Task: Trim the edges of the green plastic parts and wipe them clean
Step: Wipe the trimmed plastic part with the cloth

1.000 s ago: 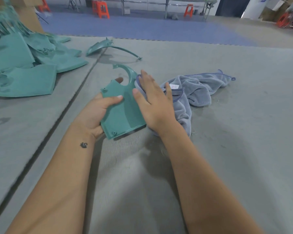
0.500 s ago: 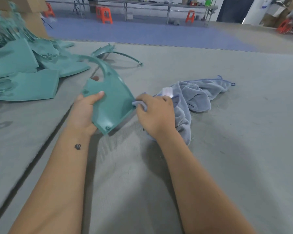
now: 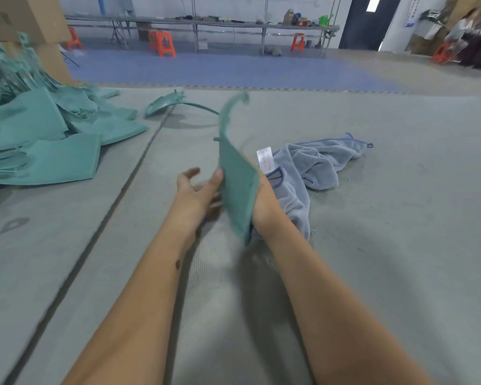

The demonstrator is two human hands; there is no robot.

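A green plastic part (image 3: 237,179) stands almost on edge above the grey table, its curved arm pointing up and away. My left hand (image 3: 197,191) is at its left face, one straight finger touching the edge and the thumb apart from it. My right hand (image 3: 264,209) is behind the part's right side and holds it up; the part hides its fingers. A blue-grey cloth (image 3: 314,162) lies crumpled just right of that hand, its white label up.
A pile of green plastic parts (image 3: 39,140) covers the table's left side, with one loose curved part (image 3: 164,103) beyond. A dark seam (image 3: 122,187) runs down the grey table (image 3: 386,218). A cardboard box (image 3: 25,20) stands behind the pile.
The part has swung from lying flat in my left hand to standing on edge. My left hand has loosened its grip. My right hand has left the cloth's corner and gone behind the part.
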